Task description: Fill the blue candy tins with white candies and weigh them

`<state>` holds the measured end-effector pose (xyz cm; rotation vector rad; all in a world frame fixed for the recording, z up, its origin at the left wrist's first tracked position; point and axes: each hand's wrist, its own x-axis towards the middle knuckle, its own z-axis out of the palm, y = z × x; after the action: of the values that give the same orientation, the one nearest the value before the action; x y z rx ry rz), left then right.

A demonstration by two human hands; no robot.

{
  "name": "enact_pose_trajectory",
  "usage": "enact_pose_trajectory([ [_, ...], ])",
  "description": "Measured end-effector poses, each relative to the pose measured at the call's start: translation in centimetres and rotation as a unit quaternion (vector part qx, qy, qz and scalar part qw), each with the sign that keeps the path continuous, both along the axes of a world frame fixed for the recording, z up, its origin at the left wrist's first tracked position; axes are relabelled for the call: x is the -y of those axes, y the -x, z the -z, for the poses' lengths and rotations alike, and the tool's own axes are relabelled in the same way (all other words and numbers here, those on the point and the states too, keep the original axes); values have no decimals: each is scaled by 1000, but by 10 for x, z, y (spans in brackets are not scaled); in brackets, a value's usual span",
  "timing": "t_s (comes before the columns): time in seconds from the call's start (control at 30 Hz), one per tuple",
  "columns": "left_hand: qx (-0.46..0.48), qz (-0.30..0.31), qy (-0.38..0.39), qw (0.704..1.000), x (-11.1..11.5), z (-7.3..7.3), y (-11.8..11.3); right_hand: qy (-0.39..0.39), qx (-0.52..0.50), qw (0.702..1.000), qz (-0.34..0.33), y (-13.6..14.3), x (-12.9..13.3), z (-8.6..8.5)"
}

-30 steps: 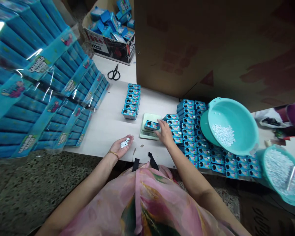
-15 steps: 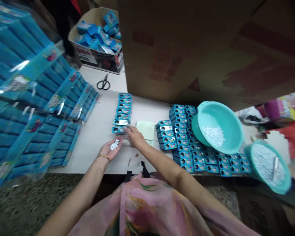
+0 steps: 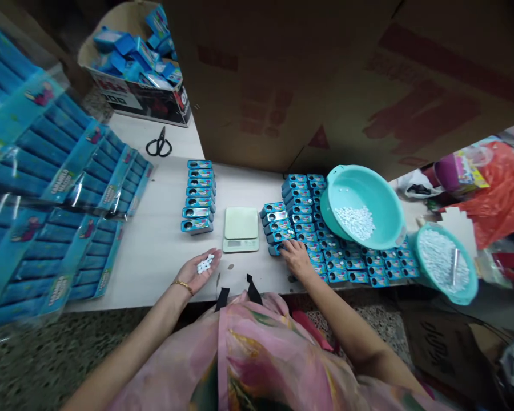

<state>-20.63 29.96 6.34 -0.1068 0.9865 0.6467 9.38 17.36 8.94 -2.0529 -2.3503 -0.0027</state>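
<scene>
My left hand (image 3: 202, 273) lies palm up and cupped above the table's front edge, holding a small heap of white tablets (image 3: 204, 264). My right hand (image 3: 297, 258) has its fingers on the nearest small blue box (image 3: 276, 250) in a short row; the fingertips partly cover its top. These boxes have a round dark hole in the top. Between my hands stands a pale kitchen scale (image 3: 241, 224) with a bare plate. A second row of blue boxes (image 3: 197, 225) is left of the scale.
Many blue boxes (image 3: 337, 276) stand packed on the right. A turquoise basin (image 3: 368, 171) of tablets rests over them, beside a turquoise tub (image 3: 469, 294) with a metal scoop. Scissors (image 3: 159, 145), wrapped blue packs (image 3: 64, 177), an open carton (image 3: 132, 103) and a large cardboard box (image 3: 278, 74) surround the table.
My right hand has moved from the left row of boxes across the scale to the right row. My left hand stays palm up with the tablets. The whole view has shifted slightly.
</scene>
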Motion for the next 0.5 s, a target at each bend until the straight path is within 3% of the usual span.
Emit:
enact_pose_trajectory([
  [0.13,4,-17,3,1000,4,-6,9,-15,-26,999,-20,36,-20,-28],
  [0.23,2,-33,9,999,9,-6,17,-14,-35,998,-54,66,-57,-44],
  [0.37,-3,-53,10,999,15,-6,25,1,-22,996,-82,91,-111,-41],
  [0.5,-6,-74,11,997,19,-6,34,-8,-44,996,-80,91,-129,-29],
])
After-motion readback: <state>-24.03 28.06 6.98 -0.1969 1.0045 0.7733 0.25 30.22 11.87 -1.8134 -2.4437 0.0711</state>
